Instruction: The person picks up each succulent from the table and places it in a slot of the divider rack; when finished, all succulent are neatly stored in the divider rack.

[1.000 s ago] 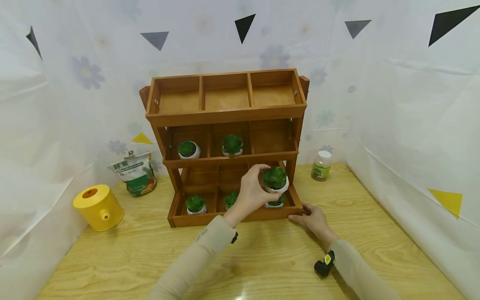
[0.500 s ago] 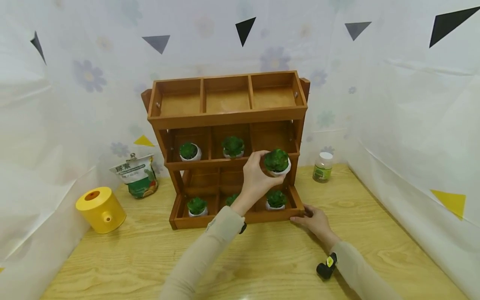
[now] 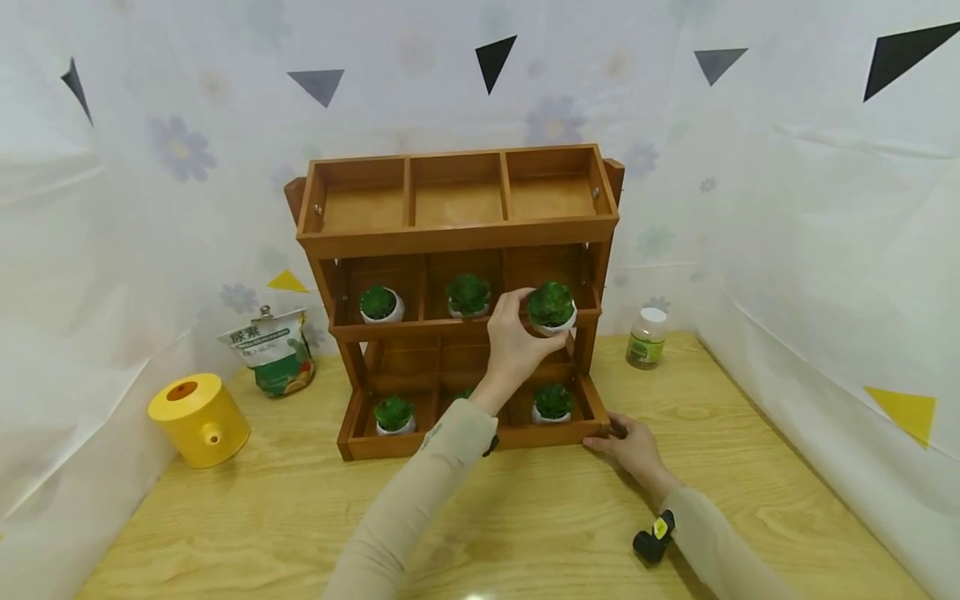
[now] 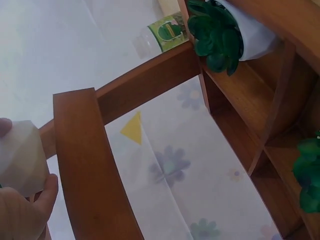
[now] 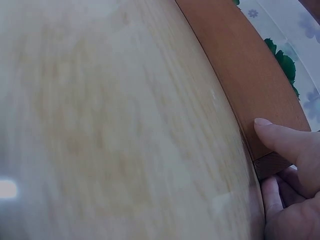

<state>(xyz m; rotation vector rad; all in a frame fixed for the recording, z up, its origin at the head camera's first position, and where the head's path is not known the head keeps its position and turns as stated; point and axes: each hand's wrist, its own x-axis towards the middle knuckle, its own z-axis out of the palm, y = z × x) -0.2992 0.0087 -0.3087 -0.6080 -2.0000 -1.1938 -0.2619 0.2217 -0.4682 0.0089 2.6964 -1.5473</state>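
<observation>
My left hand (image 3: 517, 342) holds a small potted succulent (image 3: 551, 305), fingers and thumb round its white pot, in front of the middle tier's right compartment. In the left wrist view the white pot (image 4: 24, 157) shows at the left edge between fingertips. The wooden three-tier shelf (image 3: 457, 237) stands on the table. My right hand (image 3: 632, 446) grips its lower right corner; in the right wrist view the thumb (image 5: 280, 137) presses the front board. Two succulents (image 3: 381, 303) sit in the middle tier's left and centre compartments. The bottom tier holds three, the centre one mostly hidden by my left arm.
A yellow watering can (image 3: 198, 421) and a green-and-white bag with a clip (image 3: 273, 354) stand left of the shelf. To its right is a clear jar with a white lid (image 3: 646, 338). White patterned sheeting (image 3: 817, 250) encloses the back and sides of the wooden table (image 3: 262, 525).
My left hand has raised the potted succulent from the bottom tier's height to the middle tier's level. The right hand stays on the shelf corner.
</observation>
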